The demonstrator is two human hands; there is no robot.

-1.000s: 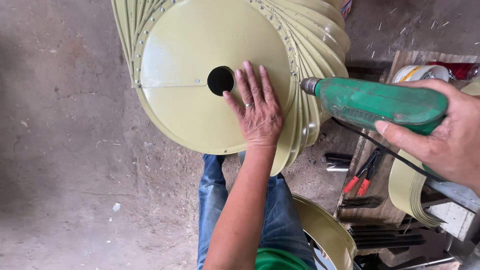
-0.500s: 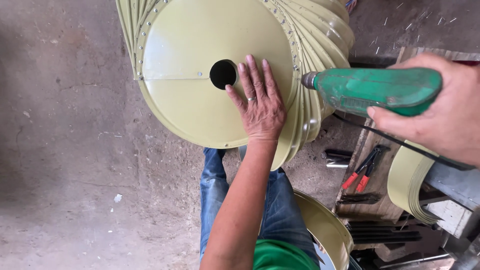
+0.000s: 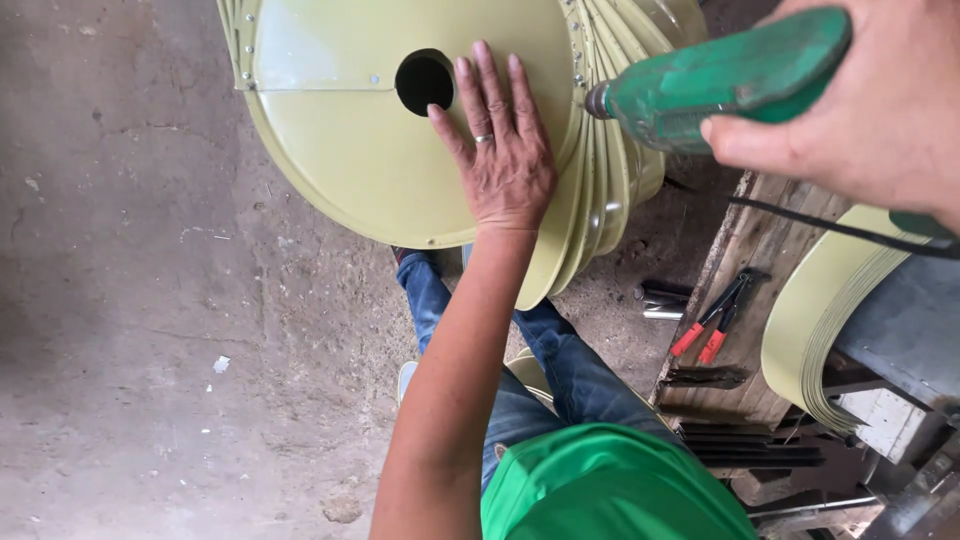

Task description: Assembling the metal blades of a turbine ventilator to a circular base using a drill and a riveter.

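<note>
Left hand (image 3: pixel 505 165) flat, fingers spread, on the green disc (image 3: pixel 350 150) beside its hole (image 3: pixel 424 82); right hand (image 3: pixel 870 105) gripping drill (image 3: pixel 720 80) at disc rim.

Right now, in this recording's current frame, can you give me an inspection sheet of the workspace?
Surface: grey concrete floor, stained, small debris.
Job's things: pale green round metal drum with centre hole; green electric drill, tip at the drum's riveted rim.
Clutter: red-handled pliers on wooden planks; stacked pale green curved metal strips.
Hands: left hand flat on the drum; right hand grips the drill.
Cables: black cord from the drill.
Surroundings: nothing seen.
</note>
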